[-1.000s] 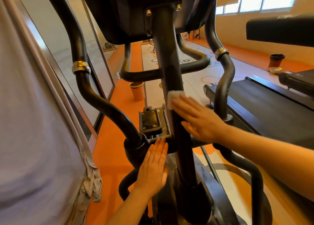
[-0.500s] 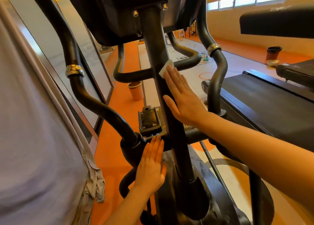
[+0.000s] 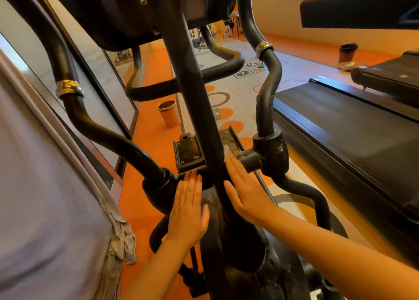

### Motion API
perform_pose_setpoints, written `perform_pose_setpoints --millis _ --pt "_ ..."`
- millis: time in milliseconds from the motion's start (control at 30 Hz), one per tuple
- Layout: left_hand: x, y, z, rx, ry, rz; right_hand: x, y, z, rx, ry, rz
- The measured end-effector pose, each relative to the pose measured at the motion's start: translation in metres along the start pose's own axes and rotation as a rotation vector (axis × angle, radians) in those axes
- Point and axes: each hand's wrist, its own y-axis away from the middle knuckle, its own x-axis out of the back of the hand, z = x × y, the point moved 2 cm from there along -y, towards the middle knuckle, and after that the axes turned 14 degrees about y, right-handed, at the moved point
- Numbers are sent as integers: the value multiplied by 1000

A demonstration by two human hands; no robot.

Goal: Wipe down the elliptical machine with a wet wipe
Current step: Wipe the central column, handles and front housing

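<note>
Your right hand (image 3: 246, 192) was laid flat against the right side of the elliptical's (image 3: 226, 243) round black center post (image 3: 197, 100), fingers straight and together, with just a sliver of the white wet wipe (image 3: 227, 152) poking out past your fingertips, down low near the crossbar. Your left hand (image 3: 189, 209) was flat too, fingers relaxed and holding nothing, palm resting on the dusty, scuffed black housing left of the post. An orange cup-shaped bin (image 3: 169, 113) sat on the orange floor beyond.
</note>
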Motion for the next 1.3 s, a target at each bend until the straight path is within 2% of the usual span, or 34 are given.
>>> perform_pose_setpoints --millis 100,167,200,333,467,600,733,833,900,1100,1200,1300 --pt "1 -1 3 -5 23 14 4 2 11 6 233 -18" --pt "1 -1 4 -5 34 16 8 0 18 63 504 -19" --pt "2 -1 5 -2 34 14 11 -2 21 94 592 -70" --pt "3 -2 5 -4 37 14 23 -9 35 263 838 -146" --pt "3 -2 5 -5 43 23 47 -21 50 134 970 -156" --pt "1 -2 4 -18 70 36 44 -19 53 105 859 -206" --pt "-1 -2 3 -29 70 47 37 -19 34 45 610 -82" --pt "-1 -2 3 -34 56 54 26 -22 6 2 347 -76" --pt "-1 -2 3 -38 39 54 23 -21 4 14 346 -91" --pt "-1 -1 3 -42 50 63 40 -24 39 24 690 -116" --pt "0 -2 5 -17 63 56 30 -27 21 -104 426 -72" --pt "0 -1 5 -26 37 41 16 -27 2 -71 256 -45"
